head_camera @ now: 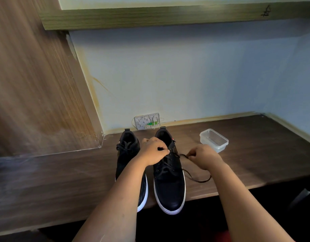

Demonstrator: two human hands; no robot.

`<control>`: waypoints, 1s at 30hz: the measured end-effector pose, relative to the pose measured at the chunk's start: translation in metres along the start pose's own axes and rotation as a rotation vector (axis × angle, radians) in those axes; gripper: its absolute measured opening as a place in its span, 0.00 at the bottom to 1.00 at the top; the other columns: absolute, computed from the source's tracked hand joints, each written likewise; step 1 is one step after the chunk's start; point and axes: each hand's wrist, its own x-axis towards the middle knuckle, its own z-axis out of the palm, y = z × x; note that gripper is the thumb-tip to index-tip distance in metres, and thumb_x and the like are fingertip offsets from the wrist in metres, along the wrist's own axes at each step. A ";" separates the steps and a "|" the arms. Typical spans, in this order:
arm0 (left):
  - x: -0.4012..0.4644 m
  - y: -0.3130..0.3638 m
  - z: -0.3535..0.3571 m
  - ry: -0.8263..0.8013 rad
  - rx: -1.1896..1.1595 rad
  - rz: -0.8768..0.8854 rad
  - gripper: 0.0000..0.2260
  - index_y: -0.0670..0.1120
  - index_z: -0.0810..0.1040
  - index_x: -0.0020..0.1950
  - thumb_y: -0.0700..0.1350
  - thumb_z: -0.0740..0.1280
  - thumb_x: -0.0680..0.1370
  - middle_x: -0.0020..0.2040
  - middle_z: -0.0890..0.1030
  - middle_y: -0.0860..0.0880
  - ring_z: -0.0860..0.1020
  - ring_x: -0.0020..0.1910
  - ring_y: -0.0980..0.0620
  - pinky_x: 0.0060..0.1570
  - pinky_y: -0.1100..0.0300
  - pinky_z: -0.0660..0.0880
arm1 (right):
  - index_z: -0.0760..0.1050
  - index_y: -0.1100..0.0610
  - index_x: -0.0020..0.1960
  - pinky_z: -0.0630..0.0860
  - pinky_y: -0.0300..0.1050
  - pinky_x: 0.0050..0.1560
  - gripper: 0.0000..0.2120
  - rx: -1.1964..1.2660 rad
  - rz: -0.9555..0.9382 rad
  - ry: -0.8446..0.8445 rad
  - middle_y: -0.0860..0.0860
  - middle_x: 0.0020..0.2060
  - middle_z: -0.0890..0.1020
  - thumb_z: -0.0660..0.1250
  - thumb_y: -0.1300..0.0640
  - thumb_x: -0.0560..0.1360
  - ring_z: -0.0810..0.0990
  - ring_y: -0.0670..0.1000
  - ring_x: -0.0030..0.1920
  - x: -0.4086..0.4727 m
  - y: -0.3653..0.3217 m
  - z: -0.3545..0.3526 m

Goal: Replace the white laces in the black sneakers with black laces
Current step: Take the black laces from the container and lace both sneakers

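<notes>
A: Two black white-soled sneakers [169, 186] sat toes over the dark wooden desk's [255, 165] front edge. The right hand [204, 157] pinched a thin black lace [194, 178].

B: And the left hand [153, 151] pinched lace at the right-side shoe's eyelets! A clear plastic container [214, 140] stood behind, toward the back edge.

So the bench [255, 154] is dark wood-grain, running along a pale wall into a corner on the right; two black sneakers with white soles sit on it side by side, the left sneaker [128, 165] and the right sneaker [169, 180], toes poking over the front edge; a loose black lace [198, 179] trails off the right one onto the wood; a clear plastic container [214, 140] sits just behind to the right.
</notes>
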 end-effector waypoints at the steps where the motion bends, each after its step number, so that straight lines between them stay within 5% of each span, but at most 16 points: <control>1: 0.000 -0.001 0.000 -0.010 -0.007 -0.004 0.05 0.56 0.79 0.47 0.51 0.64 0.79 0.58 0.71 0.57 0.59 0.65 0.48 0.66 0.56 0.55 | 0.84 0.51 0.53 0.78 0.45 0.51 0.09 0.049 0.004 0.013 0.48 0.48 0.84 0.66 0.56 0.76 0.80 0.49 0.48 0.001 0.004 -0.002; 6: 0.001 -0.004 -0.003 -0.044 -0.093 -0.016 0.07 0.57 0.79 0.49 0.50 0.62 0.81 0.64 0.71 0.58 0.58 0.66 0.50 0.69 0.53 0.54 | 0.84 0.52 0.45 0.74 0.39 0.44 0.02 0.349 -0.016 0.094 0.46 0.39 0.84 0.73 0.54 0.73 0.79 0.45 0.41 0.000 -0.005 -0.001; 14: 0.000 -0.002 -0.006 -0.069 -0.235 -0.050 0.16 0.57 0.81 0.41 0.43 0.58 0.80 0.61 0.72 0.59 0.59 0.64 0.52 0.64 0.59 0.54 | 0.81 0.53 0.42 0.77 0.43 0.50 0.02 0.455 -0.018 -0.016 0.48 0.39 0.84 0.71 0.56 0.74 0.81 0.48 0.44 0.000 -0.025 0.020; 20: 0.000 -0.003 -0.006 -0.069 -0.302 -0.058 0.19 0.58 0.82 0.42 0.39 0.56 0.78 0.60 0.73 0.61 0.60 0.63 0.54 0.64 0.58 0.56 | 0.79 0.52 0.43 0.68 0.33 0.34 0.04 0.454 0.059 0.115 0.48 0.39 0.82 0.69 0.53 0.75 0.77 0.43 0.39 -0.001 -0.034 0.031; 24: 0.002 -0.012 -0.007 -0.070 -0.345 -0.074 0.25 0.64 0.82 0.47 0.37 0.54 0.77 0.65 0.72 0.58 0.63 0.68 0.54 0.72 0.51 0.60 | 0.80 0.54 0.45 0.76 0.41 0.44 0.04 0.571 0.106 0.186 0.49 0.41 0.83 0.68 0.54 0.76 0.80 0.47 0.43 -0.001 -0.039 0.035; 30: 0.000 -0.011 -0.015 -0.066 -0.508 -0.097 0.21 0.49 0.80 0.54 0.32 0.51 0.79 0.65 0.73 0.51 0.68 0.64 0.54 0.54 0.62 0.73 | 0.81 0.54 0.46 0.77 0.45 0.50 0.04 0.527 0.074 0.139 0.48 0.42 0.82 0.69 0.54 0.75 0.79 0.47 0.46 -0.003 -0.041 0.036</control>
